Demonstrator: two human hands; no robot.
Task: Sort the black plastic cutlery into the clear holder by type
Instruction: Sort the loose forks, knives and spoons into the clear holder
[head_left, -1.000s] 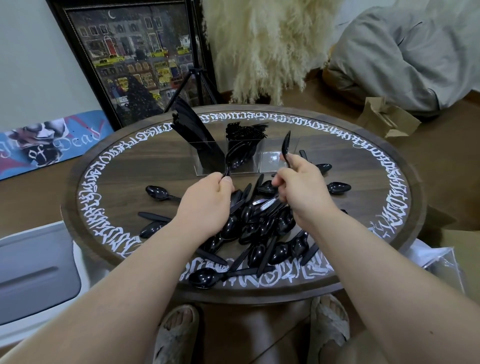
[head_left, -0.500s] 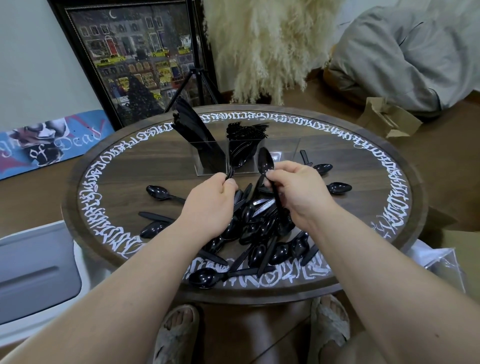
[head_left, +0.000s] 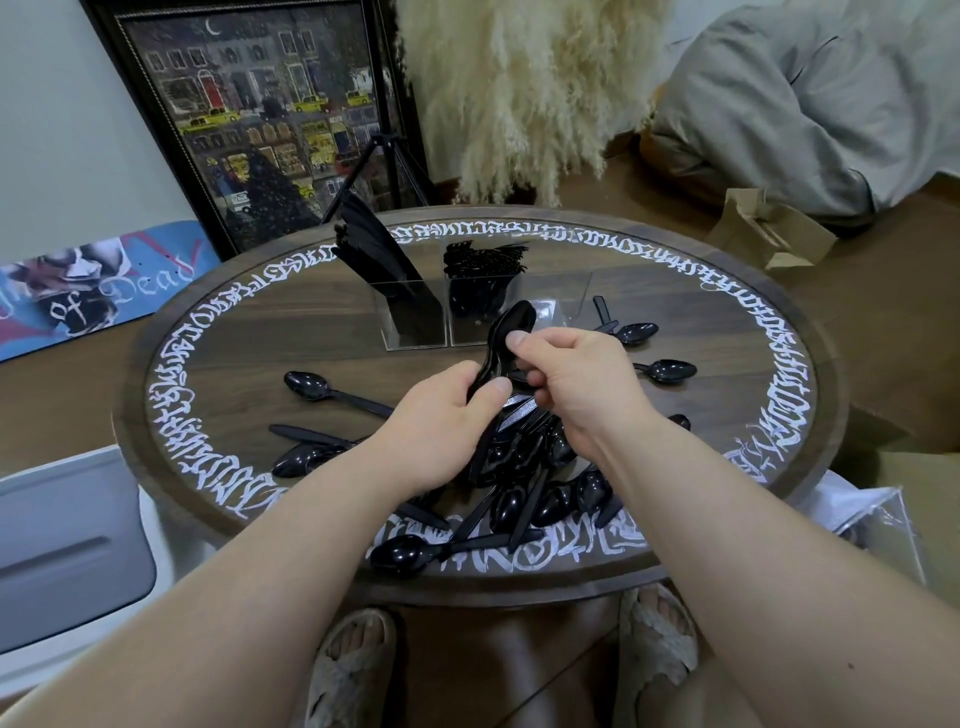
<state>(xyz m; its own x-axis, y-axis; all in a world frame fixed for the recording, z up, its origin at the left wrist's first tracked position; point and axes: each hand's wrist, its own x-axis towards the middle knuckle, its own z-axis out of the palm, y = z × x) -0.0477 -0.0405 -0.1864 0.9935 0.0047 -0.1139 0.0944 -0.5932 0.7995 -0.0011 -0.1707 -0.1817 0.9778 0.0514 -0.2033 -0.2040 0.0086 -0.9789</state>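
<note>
A clear three-part holder (head_left: 571, 291) stands at the back of the round table (head_left: 218, 364). Its left part holds black knives (head_left: 379, 260), its middle part black forks (head_left: 483, 265), and its right part looks empty. My left hand (head_left: 441, 421) grips a bunch of black spoons (head_left: 511, 325) by their handles, bowls up. My right hand (head_left: 576, 379) pinches the same bunch near the bowls with thumb and fingers. A pile of black spoons (head_left: 530, 478) lies under both hands.
Loose spoons lie at the left (head_left: 306, 385), at the front edge (head_left: 405, 553) and at the right (head_left: 667, 371). A framed picture (head_left: 249, 119) and pampas grass (head_left: 519, 93) stand behind the table. A white bin (head_left: 67, 551) sits at the left, a paper bag (head_left: 769, 228) at the right.
My right hand brought its spoon down and left and laid it against the bunch in my left hand. Both hands have come together in front of the holder.
</note>
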